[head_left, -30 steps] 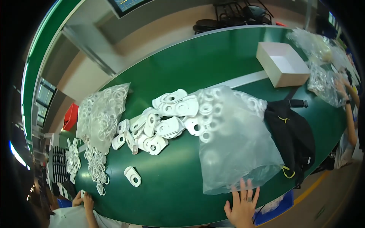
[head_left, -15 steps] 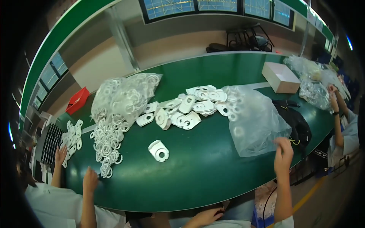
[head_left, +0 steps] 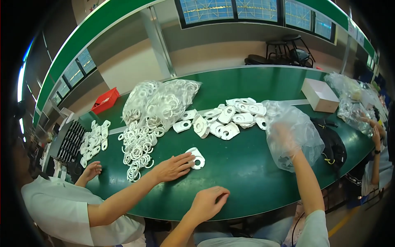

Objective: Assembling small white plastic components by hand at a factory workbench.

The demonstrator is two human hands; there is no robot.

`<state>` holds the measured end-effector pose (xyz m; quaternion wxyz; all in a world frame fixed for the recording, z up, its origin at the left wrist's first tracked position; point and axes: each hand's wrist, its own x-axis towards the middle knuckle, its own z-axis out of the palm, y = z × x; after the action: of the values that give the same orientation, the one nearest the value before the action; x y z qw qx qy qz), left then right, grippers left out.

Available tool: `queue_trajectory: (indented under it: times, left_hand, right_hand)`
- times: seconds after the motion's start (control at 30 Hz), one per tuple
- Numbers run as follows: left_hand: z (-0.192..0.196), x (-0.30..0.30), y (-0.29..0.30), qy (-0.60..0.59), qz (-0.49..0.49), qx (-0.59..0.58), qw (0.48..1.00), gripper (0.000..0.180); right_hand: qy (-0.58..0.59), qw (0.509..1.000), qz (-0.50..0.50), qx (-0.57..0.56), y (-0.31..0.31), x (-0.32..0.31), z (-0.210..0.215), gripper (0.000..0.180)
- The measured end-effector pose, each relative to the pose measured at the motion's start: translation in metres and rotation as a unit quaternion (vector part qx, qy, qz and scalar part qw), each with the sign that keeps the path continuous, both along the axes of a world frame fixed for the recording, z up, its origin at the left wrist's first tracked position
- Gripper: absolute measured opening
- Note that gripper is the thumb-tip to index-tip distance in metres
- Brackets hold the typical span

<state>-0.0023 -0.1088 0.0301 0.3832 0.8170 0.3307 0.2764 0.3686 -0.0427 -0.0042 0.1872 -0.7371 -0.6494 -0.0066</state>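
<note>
a: what's on the left?
b: co-worker's hand [head_left: 173, 168] has fingers over the lone plate [head_left: 197, 153], steadying it i'd guess. my left hand [head_left: 210, 202] hangs half-curled nearer me, nothing visible in it.
a: and the right?
b: my right hand [head_left: 286, 142] looks sunk in the bag [head_left: 307, 142] beside the pile [head_left: 228, 110], outstretched for reach probably. too blurry to tell opening or grip.

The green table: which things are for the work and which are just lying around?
Seems part of the work:
clear bag, right hand at it
heaped white pieces
lone white piece at a co-worker's fingertips

Seemingly just lying about:
black bag
pale box
red tray
</note>
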Motion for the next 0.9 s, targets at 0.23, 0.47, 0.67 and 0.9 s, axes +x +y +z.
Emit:
queue_trajectory:
  times: [0.23, 0.47, 0.67, 0.9]
  left_hand:
    - [-0.018, 0.098, 0.116, 0.038, 0.175, 0.248, 0.952, 0.028]
    - [-0.051, 0.090, 0.175, 0.169, 0.146, 0.362, 0.905, 0.026]
    - [0.000, 0.058, 0.112, -0.161, 0.106, -0.141, 0.971, 0.021]
    - [-0.018, 0.050, 0.101, -0.071, -0.088, -0.357, 0.927, 0.023]
  right_hand:
    - [0.009, 0.997, -0.055, 0.061, -0.009, 0.021, -0.018, 0.046]
    - [0.337, 0.904, -0.168, 0.204, -0.101, 0.007, 0.008, 0.028]
    - [0.552, 0.788, -0.088, 0.259, -0.141, -0.063, 0.051, 0.013]
    - [0.627, 0.773, 0.074, 0.064, -0.048, -0.130, 0.039, 0.016]
